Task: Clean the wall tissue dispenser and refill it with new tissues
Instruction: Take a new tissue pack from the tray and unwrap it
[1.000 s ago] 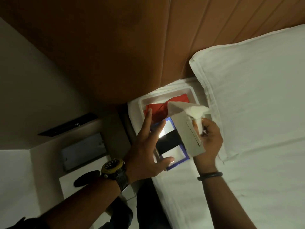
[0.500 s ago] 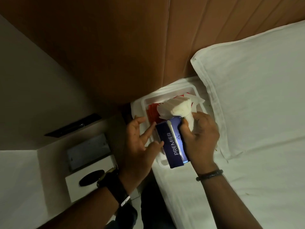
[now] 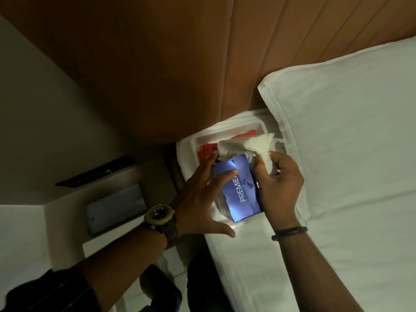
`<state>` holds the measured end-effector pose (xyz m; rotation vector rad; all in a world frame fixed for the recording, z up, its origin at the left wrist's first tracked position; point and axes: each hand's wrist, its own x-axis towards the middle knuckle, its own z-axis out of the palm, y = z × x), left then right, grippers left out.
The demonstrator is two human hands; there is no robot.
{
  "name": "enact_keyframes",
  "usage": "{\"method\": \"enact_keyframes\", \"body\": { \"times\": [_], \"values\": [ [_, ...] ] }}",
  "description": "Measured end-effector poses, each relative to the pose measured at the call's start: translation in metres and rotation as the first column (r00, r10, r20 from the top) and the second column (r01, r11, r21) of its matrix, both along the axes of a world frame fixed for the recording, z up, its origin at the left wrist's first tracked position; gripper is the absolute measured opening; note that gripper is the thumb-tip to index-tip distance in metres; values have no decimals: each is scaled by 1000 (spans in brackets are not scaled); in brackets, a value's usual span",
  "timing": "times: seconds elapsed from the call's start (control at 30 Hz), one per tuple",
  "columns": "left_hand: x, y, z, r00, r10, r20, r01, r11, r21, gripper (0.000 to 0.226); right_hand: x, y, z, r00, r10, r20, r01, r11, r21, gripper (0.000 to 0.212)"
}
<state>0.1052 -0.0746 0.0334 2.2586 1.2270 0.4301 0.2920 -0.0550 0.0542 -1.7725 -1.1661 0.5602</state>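
Observation:
A blue tissue pack (image 3: 243, 188) marked PREMIER lies in a white tray (image 3: 227, 129) on the bed corner. My left hand (image 3: 200, 199) rests flat on the pack's left side, fingers spread over it. My right hand (image 3: 279, 183) grips the pack's right edge and pinches a bunched white tissue (image 3: 258, 145) that sticks up from the pack's top end. A red item (image 3: 207, 149) lies in the tray behind the pack, partly hidden.
A white pillow (image 3: 349, 131) and bed sheet (image 3: 315, 255) fill the right. A brown wooden headboard (image 3: 202, 64) runs across the top. At the left, a wall recess holds a grey panel (image 3: 114, 208) and a white box (image 3: 94, 246) under my left forearm.
The pack has been turned from its grey underside to its blue printed face. My left hand has come down flat onto it, and the bunched tissue stays pinched in my right hand.

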Motion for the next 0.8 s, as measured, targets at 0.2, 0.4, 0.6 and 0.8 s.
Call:
{"method": "enact_keyframes", "body": {
  "times": [0.2,0.4,0.6,0.8],
  "values": [
    [41,13,12,953,140,270,-133,990,-44,105,31,24,34,998,-55,-3,55,996,74,16],
    [75,38,29,990,116,75,-119,992,33,106,68,53,73,999,-36,-21,39,984,175,18],
    [141,39,10,862,-7,-506,22,1000,23,111,70,76,99,998,57,13,-59,963,261,10],
    [178,44,-7,713,-67,-698,17,997,-79,112,76,78,115,997,76,6,-74,942,328,6]
  ]
}}
